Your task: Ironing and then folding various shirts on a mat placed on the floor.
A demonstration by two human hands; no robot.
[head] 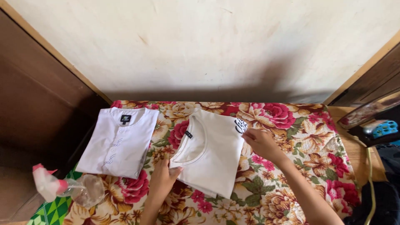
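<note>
Both hands square up the folded white cotton T-shirt (210, 152) at frame centre: the left hand (163, 179) pinches its lower-left edge, the right hand (260, 143) pinches its upper-right corner. Folding looks nearly finished; the next move likely calls for a flattening press.

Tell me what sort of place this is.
Likely a home ironing or laundry-folding corner: two folded white shirts lie on a flowered cloth against a plain wall, with a spray bottle beside them.

A second folded white shirt (118, 141) lies on the floral cloth (300, 137) covering the tabletop. A clear spray bottle (68, 187) with a pink-and-white nozzle lies at the cloth's near-left corner.
</note>
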